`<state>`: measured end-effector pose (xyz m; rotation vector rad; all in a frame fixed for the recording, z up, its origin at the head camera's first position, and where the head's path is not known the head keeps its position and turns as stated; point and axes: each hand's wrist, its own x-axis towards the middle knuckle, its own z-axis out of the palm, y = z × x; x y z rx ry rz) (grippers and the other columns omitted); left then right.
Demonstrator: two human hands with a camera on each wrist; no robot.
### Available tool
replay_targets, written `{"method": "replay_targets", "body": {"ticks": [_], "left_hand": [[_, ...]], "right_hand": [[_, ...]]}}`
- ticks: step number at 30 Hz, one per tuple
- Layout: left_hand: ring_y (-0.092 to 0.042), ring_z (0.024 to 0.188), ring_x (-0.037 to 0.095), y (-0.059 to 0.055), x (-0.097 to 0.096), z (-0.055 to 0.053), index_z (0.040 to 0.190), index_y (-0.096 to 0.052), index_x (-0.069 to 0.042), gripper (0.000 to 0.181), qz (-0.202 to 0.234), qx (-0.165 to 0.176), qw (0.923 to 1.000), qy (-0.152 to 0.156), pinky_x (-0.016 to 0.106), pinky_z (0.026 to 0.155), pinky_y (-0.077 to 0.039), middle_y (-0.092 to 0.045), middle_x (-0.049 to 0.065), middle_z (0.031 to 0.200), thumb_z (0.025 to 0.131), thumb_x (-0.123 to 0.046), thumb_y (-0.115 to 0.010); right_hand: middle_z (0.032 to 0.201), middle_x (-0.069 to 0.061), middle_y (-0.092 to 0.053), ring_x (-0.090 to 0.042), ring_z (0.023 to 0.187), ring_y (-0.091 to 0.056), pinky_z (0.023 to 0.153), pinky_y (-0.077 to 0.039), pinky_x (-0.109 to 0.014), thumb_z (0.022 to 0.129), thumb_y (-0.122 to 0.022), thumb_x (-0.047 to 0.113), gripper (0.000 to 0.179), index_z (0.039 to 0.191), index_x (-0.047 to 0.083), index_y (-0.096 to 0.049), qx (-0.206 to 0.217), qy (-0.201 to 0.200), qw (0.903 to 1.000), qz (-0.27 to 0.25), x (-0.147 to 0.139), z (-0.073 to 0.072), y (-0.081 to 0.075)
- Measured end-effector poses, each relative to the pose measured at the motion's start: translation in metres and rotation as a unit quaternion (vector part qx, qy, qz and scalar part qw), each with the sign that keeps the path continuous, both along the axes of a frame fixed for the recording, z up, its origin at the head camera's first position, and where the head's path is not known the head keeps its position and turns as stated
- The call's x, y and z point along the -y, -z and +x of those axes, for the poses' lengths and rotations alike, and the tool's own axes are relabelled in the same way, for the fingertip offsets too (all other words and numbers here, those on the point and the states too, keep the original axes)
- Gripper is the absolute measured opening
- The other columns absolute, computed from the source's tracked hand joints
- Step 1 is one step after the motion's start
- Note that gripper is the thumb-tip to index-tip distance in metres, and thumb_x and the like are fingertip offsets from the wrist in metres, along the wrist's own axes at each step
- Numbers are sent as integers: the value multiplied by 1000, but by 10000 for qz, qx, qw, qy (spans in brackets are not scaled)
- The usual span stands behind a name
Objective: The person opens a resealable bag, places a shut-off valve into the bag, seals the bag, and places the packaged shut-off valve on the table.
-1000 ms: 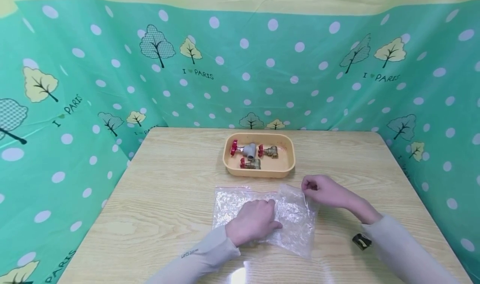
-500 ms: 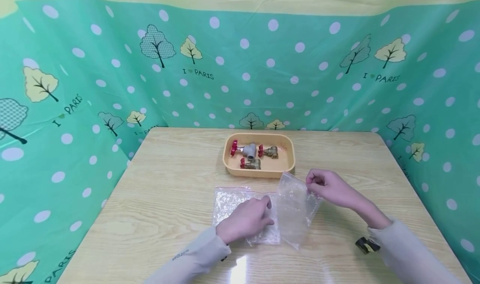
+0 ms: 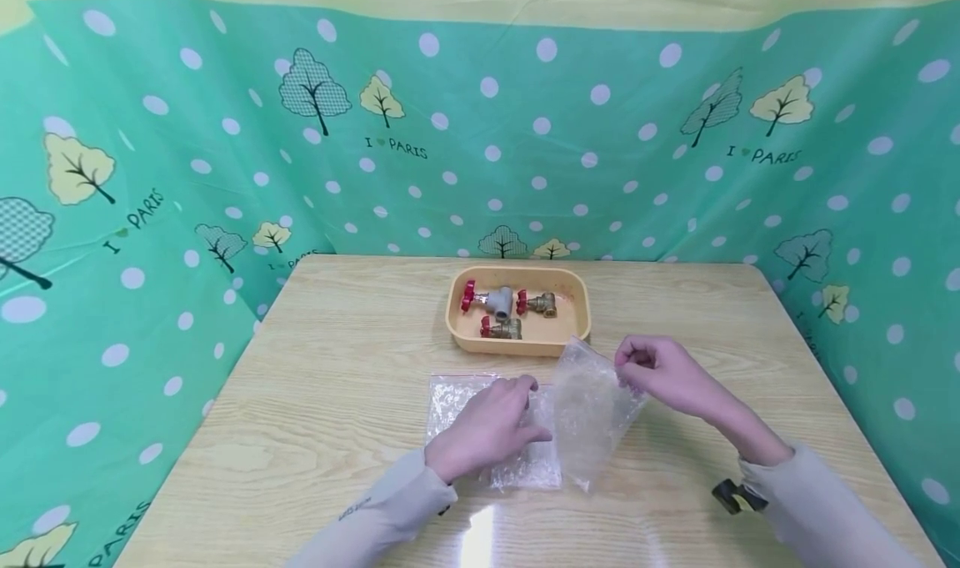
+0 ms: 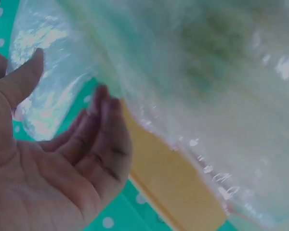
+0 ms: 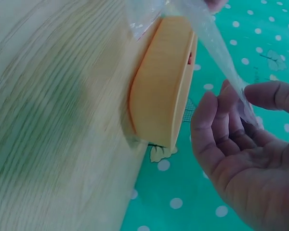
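Observation:
A clear zip bag (image 3: 588, 405) hangs tilted from my right hand (image 3: 667, 376), its upper right edge pinched between thumb and fingers. The right wrist view shows the thumb and curled fingers (image 5: 209, 120) on the film (image 5: 214, 41). My left hand (image 3: 483, 426) is over another clear zip bag (image 3: 452, 397) lying on the table, with a red line along its top edge. Thumb and fingers stand apart, nothing between them, in the left wrist view, where the lifted bag (image 4: 50, 62) appears past the fingertips.
Behind the bags stands a pale orange tray (image 3: 517, 347). It holds a grey valve (image 3: 497, 301) and two brass valves (image 3: 542, 304), all with red handwheels. A green dotted curtain (image 3: 420, 193) encloses the wooden table (image 3: 315, 401).
My right hand has lifted the upper bag off the lower one, moving slightly right and away. My left hand has drawn back a little to the left, off the lifted bag.

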<state>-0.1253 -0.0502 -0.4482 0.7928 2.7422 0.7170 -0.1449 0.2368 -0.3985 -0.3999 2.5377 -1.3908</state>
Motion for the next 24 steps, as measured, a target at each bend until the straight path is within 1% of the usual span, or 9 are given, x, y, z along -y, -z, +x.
{"method": "replay_targets", "body": {"ticks": [2, 4, 7, 10, 14, 17, 19, 21, 24], "left_hand": [[-64, 116, 25, -6, -2, 2, 151, -48, -3, 83, 13, -150, 9999, -56, 40, 99, -55, -66, 11, 132, 90, -50, -81], [-54, 135, 32, -12, -4, 4, 158, -39, -1, 95, 75, -284, 9995, -71, 47, 113, -45, -55, 16, 151, 90, -53, -80], [-41, 148, 35, -19, -8, 9, 163, -28, 0, 106, 269, -436, 9987, -11, 49, 121, -33, -40, 18, 163, 89, -54, -81], [-36, 151, 32, -23, -12, 13, 165, -21, -2, 115, 567, -535, 9969, 75, 48, 123, -30, -36, 17, 165, 85, -55, -84], [-28, 154, 29, -25, -19, 15, 168, -10, -7, 127, 961, -353, 9947, 58, 47, 123, -28, -26, 16, 170, 80, -57, -87], [-19, 158, 30, -25, -23, 13, 169, -1, -11, 136, 1188, -94, 9928, -97, 49, 122, -27, -12, 14, 174, 77, -59, -89], [-13, 159, 29, -26, -26, 12, 169, 4, -16, 141, 1390, 161, 9899, -241, 51, 122, -27, -4, 10, 176, 74, -59, -91], [-14, 159, 30, -27, -28, 10, 169, 7, -21, 145, 1635, 418, 9850, -365, 54, 120, -30, -1, 7, 176, 72, -56, -94], [-19, 157, 32, -30, -28, 9, 169, 7, -27, 148, 1936, 691, 9774, -492, 59, 117, -34, -2, 4, 176, 67, -54, -98]], "right_hand": [[84, -9, -65, -22, 74, -65, 64, -58, -33, 98, -62, 2, 4, 98, 0, -66, -27, 123, 9999, -33, 3, 2, -3], [84, -9, -66, -22, 74, -65, 64, -59, -33, 99, -64, 3, 4, 99, 0, -66, -41, 260, 9996, -33, 6, 3, -7], [84, -7, -67, -22, 73, -65, 64, -59, -34, 98, -66, 5, 5, 99, 1, -68, -102, 454, 9989, 29, 12, 7, -12], [83, -6, -69, -21, 71, -66, 62, -59, -34, 97, -69, 6, 5, 99, 2, -69, -211, 575, 9981, 14, 18, 12, -17], [82, -5, -72, -21, 68, -67, 60, -58, -32, 95, -73, 6, 6, 97, 1, -70, -423, 647, 9967, -262, 26, 19, -19], [82, -5, -73, -20, 66, -68, 60, -59, -32, 94, -75, 6, 7, 95, 0, -70, -580, 698, 9947, -474, 34, 25, -22], [81, -4, -73, -20, 66, -69, 61, -61, -33, 94, -76, 6, 7, 93, 1, -71, -657, 759, 9934, -553, 40, 29, -24], [80, -5, -73, -20, 65, -70, 61, -62, -34, 94, -77, 6, 8, 92, 1, -71, -730, 835, 9920, -602, 47, 31, -26], [80, -5, -74, -19, 65, -71, 61, -62, -33, 93, -78, 6, 8, 90, 2, -72, -806, 909, 9908, -603, 56, 34, -27]]}}
